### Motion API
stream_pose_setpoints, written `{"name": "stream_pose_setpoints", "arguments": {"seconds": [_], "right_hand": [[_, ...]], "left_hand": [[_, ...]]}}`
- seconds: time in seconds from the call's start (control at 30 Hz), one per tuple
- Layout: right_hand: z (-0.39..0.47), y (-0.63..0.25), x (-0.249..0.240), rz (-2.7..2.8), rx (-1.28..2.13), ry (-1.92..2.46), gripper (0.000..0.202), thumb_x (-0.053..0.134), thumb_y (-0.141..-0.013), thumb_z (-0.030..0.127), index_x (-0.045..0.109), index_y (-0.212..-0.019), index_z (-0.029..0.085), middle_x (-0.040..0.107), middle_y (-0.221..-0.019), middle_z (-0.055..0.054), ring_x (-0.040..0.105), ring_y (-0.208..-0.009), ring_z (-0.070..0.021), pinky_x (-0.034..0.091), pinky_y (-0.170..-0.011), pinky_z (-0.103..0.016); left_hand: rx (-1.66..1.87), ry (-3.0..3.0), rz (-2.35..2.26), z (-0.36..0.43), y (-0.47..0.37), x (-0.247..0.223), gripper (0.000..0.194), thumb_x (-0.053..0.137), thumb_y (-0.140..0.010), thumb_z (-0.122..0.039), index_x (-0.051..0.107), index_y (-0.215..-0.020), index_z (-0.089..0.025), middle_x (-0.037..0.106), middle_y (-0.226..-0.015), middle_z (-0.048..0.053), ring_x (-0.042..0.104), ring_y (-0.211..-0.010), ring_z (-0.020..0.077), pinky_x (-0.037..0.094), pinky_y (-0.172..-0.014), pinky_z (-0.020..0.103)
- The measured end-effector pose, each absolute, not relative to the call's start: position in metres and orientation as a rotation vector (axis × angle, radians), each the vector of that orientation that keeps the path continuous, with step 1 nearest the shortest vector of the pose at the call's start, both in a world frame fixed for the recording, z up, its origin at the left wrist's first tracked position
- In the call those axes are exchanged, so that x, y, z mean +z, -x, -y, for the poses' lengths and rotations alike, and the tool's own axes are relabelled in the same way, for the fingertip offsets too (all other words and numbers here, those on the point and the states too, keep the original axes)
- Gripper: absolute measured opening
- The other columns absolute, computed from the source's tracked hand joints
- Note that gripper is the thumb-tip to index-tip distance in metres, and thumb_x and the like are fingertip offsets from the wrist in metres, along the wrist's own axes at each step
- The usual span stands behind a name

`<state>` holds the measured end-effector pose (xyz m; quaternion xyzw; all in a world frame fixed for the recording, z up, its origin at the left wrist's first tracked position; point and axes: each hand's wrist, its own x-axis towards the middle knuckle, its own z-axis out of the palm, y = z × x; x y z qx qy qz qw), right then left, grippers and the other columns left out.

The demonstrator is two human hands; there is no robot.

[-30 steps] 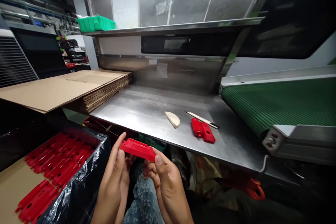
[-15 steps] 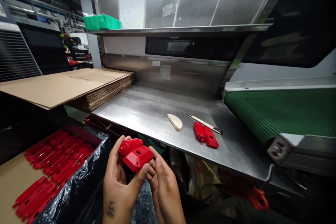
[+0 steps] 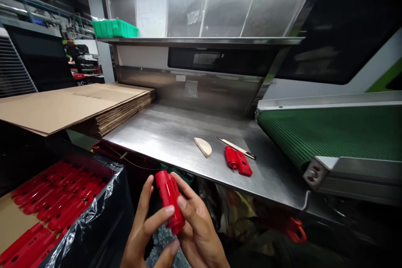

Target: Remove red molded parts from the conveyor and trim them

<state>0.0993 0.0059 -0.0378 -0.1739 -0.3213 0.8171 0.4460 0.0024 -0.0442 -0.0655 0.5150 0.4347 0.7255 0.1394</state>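
A glossy red plastic molded part (image 3: 168,201) with a rounded, barrel-like side stands tilted on end in front of the bench. My right hand (image 3: 199,226) grips it between thumb and fingers from the right. On the other side, my left hand (image 3: 141,230) has its fingers spread, one fingertip against the barrel and the thumb apart from it below. A similar red part (image 3: 238,161) lies on the metal bench (image 3: 163,134), beside a slim pale-handled tool with a black end (image 3: 237,148) and a cream half-round piece (image 3: 203,147).
At lower left, a plastic-lined box (image 3: 103,205) holds rows of red parts on cardboard. Flat cardboard sheets (image 3: 125,111) are stacked on the bench's left. A green conveyor belt (image 3: 333,134) borders the right side. A green bin (image 3: 114,28) sits on the shelf above.
The red part has been turned from lying crosswise to standing on end. My left hand has loosened from around it, fingers spreading, while my right hand keeps hold. The view has shifted slightly right.
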Motion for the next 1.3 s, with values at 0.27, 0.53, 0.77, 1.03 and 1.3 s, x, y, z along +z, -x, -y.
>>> {"name": "stream_pose_setpoints", "arguments": {"seconds": [0.27,0.53,0.77,1.03,1.3], "right_hand": [[-0.012,-0.099,-0.047,0.921,2.020,0.335,0.059,0.068,-0.083,0.026,0.045,-0.137,0.019,0.057,-0.131,-0.013,0.057,-0.116,-0.0225,0.046,-0.098,-0.034],[-0.012,-0.104,-0.059,2.098,0.936,0.818,0.051,0.047,-0.094,0.038,0.035,-0.143,0.036,0.033,-0.147,-0.006,0.030,-0.136,-0.0245,0.026,-0.114,-0.047],[-0.036,-0.146,-0.032,1.857,0.854,1.039,0.032,0.045,-0.096,0.038,0.052,-0.127,0.035,0.047,-0.126,-0.001,0.053,-0.108,-0.0121,0.042,-0.098,-0.027],[0.006,-0.132,-0.025,2.104,1.131,0.766,0.055,0.061,-0.086,0.043,0.043,-0.138,0.037,0.036,-0.140,-0.002,0.043,-0.127,-0.0198,0.037,-0.106,-0.026],[0.015,-0.130,-0.009,2.111,0.989,0.706,0.053,0.051,-0.092,0.018,0.041,-0.139,0.040,0.049,-0.136,0.003,0.049,-0.123,-0.0115,0.039,-0.103,-0.017]], "left_hand": [[1.806,-0.310,-0.645,0.048,0.012,-0.040,0.054,0.037,-0.093,-0.059,0.049,-0.138,-0.032,0.042,-0.149,0.001,0.023,-0.142,0.0263,0.013,-0.118,0.042],[1.670,-0.116,-0.674,0.039,0.014,-0.052,0.051,0.040,-0.094,-0.051,0.049,-0.138,-0.027,0.063,-0.126,0.012,0.049,-0.126,0.0324,0.033,-0.109,0.051],[1.560,-0.209,-0.790,0.023,0.016,-0.076,0.049,0.042,-0.095,-0.040,0.042,-0.142,-0.027,0.066,-0.116,0.016,0.065,-0.099,0.0304,0.054,-0.083,0.047],[1.627,0.092,-0.590,0.038,0.001,-0.023,0.038,0.052,-0.094,-0.035,0.054,-0.131,-0.027,0.062,-0.083,0.003,0.061,-0.075,0.0149,0.050,-0.068,0.022],[1.646,0.094,-0.374,0.053,0.013,-0.030,0.034,0.055,-0.086,-0.038,0.064,-0.114,-0.020,0.065,-0.090,0.008,0.062,-0.084,0.0192,0.052,-0.080,0.030]]}}
